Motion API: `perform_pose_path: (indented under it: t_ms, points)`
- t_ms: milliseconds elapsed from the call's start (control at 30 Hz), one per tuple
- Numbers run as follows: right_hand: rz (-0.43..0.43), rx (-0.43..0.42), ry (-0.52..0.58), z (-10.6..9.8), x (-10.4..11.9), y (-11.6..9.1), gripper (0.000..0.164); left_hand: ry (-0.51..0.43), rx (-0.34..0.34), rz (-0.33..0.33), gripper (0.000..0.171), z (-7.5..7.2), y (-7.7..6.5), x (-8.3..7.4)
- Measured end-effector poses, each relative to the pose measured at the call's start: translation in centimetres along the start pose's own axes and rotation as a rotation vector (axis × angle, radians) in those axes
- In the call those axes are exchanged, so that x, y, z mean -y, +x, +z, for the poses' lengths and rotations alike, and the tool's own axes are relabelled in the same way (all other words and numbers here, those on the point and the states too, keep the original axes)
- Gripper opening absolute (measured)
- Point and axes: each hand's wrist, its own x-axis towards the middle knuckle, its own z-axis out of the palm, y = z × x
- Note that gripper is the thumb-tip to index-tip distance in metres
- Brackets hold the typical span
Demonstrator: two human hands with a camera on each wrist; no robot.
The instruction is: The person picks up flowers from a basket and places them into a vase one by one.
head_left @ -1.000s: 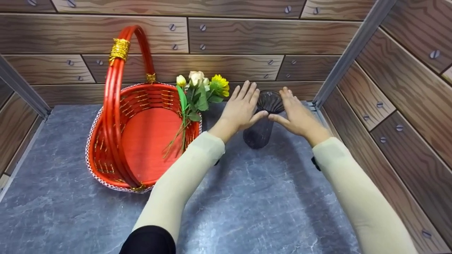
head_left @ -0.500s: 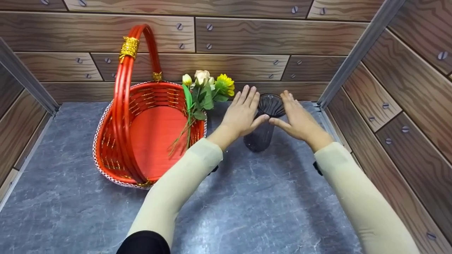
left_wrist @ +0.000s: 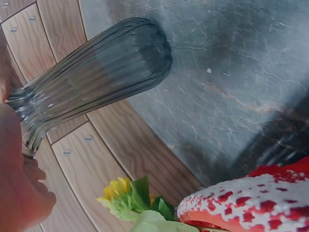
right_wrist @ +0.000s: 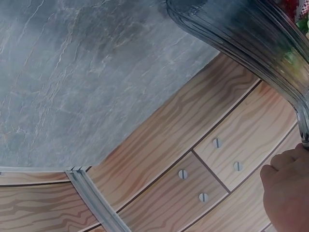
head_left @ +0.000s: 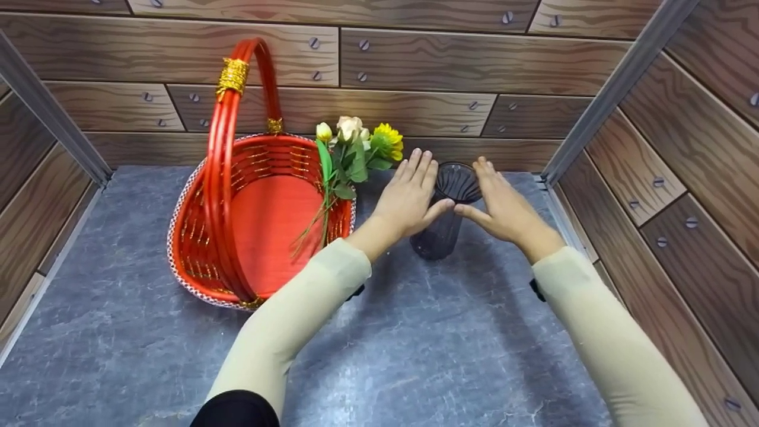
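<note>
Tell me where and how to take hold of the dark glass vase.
Probably best at its narrow neck, just below the flared mouth, coming from the right: the vase stands upright, and the red basket with flowers stands to its left.

Left hand (left_wrist: 24,188) sits at flared mouth of ribbed glass vase (left_wrist: 104,72); yellow flower (left_wrist: 117,191) beside white-trimmed red basket (left_wrist: 251,205).

A hand can pass over the grey marbled tabletop (head_left: 427,338) between the forearms (head_left: 296,302) toward the ribbed glass vase (head_left: 437,234), its upper part flanked by the left hand (head_left: 406,201) and right hand (head_left: 504,207). The arched handle (head_left: 218,184) of the red woven basket (head_left: 193,252) and flowers (head_left: 357,163) jutting from it obstruct the left side.
</note>
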Motion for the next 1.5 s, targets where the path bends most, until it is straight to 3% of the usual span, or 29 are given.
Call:
perform_pose_path:
  t_ms: [1233,1367,1500]
  points:
    - [-0.058,-0.032,0.015,1.2,3.2,-1.0,0.099,-0.044,-0.054,-0.024,0.086,-0.4,-4.4,0.7]
    - [-0.051,-0.028,0.015,1.2,3.3,-1.1,0.100,-0.032,-0.030,-0.020,0.087,-1.0,-4.5,0.8]
    - [-0.050,-0.025,0.018,1.4,3.3,-1.0,0.101,-0.002,0.006,-0.013,0.088,-2.6,-4.7,1.1]
